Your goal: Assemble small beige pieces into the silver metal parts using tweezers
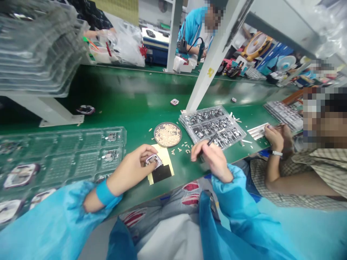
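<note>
the left hand (132, 168) rests on the green surface (121, 104) with its fingers (148, 150) curled around a small rounded part (153, 160), pinching it by its edges so that its pale rim and dark middle face up. the part sits over a yellow pad (164, 155) that lies flat on the surface, with a black square (161, 173) touching the pad's near edge. the right hand (213, 159) is just to the right of the pad, its fingers closed on a thin dark tool (211, 141) held like a pen, the tip pointing up and away toward a clear tray of small dark parts (211, 124). between the two hands and a little farther off stands a round dish (167, 134) filled with tiny pale pieces, and a few loose pale pieces (180, 148) are scattered on the surface just beside it. to the left of the left hand lies a large clear compartment tray (81, 155), several of its pockets holding rounded parts like the one in hand. both forearms wear blue sleeves, and a blue wristband (105, 193) shows at the left wrist. on the right another person in a checked shirt sits at the same surface, that person's hand (273, 137) resting near some white strips (257, 130). a stack of clear trays (40, 47) stands on a shelf at upper left.
</note>
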